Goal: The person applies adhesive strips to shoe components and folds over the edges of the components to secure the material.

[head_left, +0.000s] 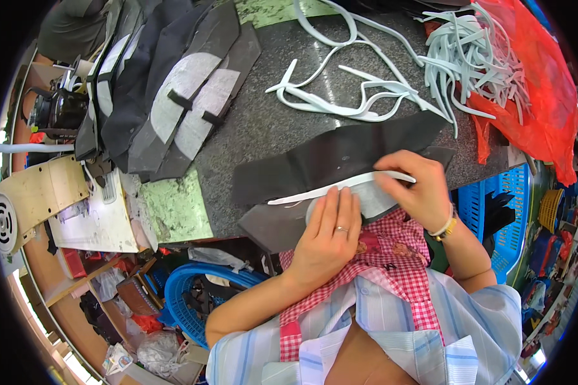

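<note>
A dark grey fabric piece (340, 154) lies across the near edge of the black tabletop. A narrow white strip (308, 192) runs along its lower edge, over a second dark panel (273, 226) with a light grey rounded patch (374, 200). My left hand (331, 240) lies with fingers stretched out, their tips pressing on the strip near its middle. Toward the strip's right end, my right hand (424, 186) is curled, with thumb and index finger closed on it. The palm side of that hand is partly hidden.
Loose pale strips (366, 96) are strewn beyond the fabric, leading to a tangled heap (475, 58) on a red plastic bag (546, 102). Stacked dark panels (192, 96) sit at far left, near a sewing machine (38, 192). Blue baskets (186, 289) stand below the table.
</note>
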### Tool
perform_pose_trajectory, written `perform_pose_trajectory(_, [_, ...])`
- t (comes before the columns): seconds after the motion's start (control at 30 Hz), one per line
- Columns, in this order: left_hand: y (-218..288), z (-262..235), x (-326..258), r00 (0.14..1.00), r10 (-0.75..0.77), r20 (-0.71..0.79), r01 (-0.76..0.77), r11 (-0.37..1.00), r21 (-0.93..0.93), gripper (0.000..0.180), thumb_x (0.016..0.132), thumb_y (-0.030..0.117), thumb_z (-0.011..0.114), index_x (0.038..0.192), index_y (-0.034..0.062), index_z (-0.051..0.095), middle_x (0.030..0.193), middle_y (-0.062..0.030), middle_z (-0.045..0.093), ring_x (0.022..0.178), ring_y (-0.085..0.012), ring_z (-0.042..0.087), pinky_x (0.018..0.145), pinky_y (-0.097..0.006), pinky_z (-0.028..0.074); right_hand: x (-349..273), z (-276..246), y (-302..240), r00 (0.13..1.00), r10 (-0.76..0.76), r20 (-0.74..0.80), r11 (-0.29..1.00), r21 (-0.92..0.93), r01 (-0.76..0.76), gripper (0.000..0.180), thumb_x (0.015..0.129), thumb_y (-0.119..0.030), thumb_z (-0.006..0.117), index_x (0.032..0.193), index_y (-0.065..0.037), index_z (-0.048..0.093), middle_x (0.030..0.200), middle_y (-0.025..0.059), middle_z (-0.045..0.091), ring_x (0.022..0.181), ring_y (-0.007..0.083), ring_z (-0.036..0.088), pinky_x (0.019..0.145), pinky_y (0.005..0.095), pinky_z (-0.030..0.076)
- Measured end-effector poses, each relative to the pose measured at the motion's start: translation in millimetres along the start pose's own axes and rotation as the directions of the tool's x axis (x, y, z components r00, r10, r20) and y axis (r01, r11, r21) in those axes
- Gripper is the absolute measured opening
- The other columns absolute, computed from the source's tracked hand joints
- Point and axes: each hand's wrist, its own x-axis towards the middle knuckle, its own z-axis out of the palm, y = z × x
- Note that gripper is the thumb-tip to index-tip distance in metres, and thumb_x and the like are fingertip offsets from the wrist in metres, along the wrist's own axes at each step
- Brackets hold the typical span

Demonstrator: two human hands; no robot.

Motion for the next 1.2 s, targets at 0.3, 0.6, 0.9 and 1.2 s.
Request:
perform_pose_trajectory(0.3, [1.8, -30.5, 37.8, 0.885, 0.2, 0.42, -0.284, 0.948, 0.147, 0.041, 0.08, 0.012, 0.058, 0.115, -0.0061, 0.065, 0.105, -0.0259, 0.067, 0.096, -0.0367, 0.067, 0.087, -0.04, 0.051, -9.0, -27.3, 17.1, 0.989, 0.078, -0.124, 0.985, -0.144, -0.096, 0.018, 0.081, -0.006, 0.073, 0.098, -0.002, 0.069, 0.081, 0.0103, 0.068, 0.069, 0.0175, 0.069, 0.063, 0.028, 0.056])
perform_pose_trajectory(0.6, [14.4, -12.4, 39.4, 0.946, -0.089, 0.311, 0.054, 0.992, 0.118, 0.051, 0.079, 0.009, 0.058, 0.128, -0.0045, 0.061, 0.1, -0.0116, 0.057, 0.085, -0.0237, 0.053, 0.088, -0.036, 0.047, -0.8, -43.9, 22.8, 0.99, 0.135, 0.041, 0.991, -0.007, -0.135, 0.017, 0.081, -0.008, 0.072, 0.096, -0.002, 0.068, 0.08, 0.0101, 0.069, 0.069, 0.0177, 0.07, 0.064, 0.0282, 0.056])
perform_pose_trajectory(0.9, [15.8, -5.7, 31.9, 0.978, -0.036, 0.204, -0.004, 0.981, 0.193, 0.046, 0.082, 0.006, 0.059, 0.126, -0.004, 0.063, 0.1, -0.0131, 0.056, 0.087, -0.0263, 0.054, 0.089, -0.037, 0.047, 5.1, -42.7, 21.9, 0.981, 0.17, 0.089, 0.984, -0.074, -0.164, 0.016, 0.08, -0.007, 0.073, 0.093, -0.001, 0.067, 0.076, 0.0054, 0.066, 0.065, 0.0122, 0.066, 0.062, 0.0259, 0.054])
perform_pose_trajectory(1.2, [10.7, -20.4, 24.1, 0.911, 0.028, 0.412, -0.197, 0.907, 0.373, 0.053, 0.085, 0.011, 0.052, 0.137, -0.0002, 0.055, 0.11, -0.0151, 0.052, 0.109, -0.0327, 0.055, 0.103, -0.043, 0.043, 26.0, -61.3, 27.6, 0.96, 0.249, 0.13, 0.938, -0.281, -0.204, 0.041, 0.071, -0.02, 0.083, 0.099, -0.004, 0.059, 0.062, 0.0096, 0.062, 0.058, 0.0241, 0.064, 0.052, 0.0347, 0.045])
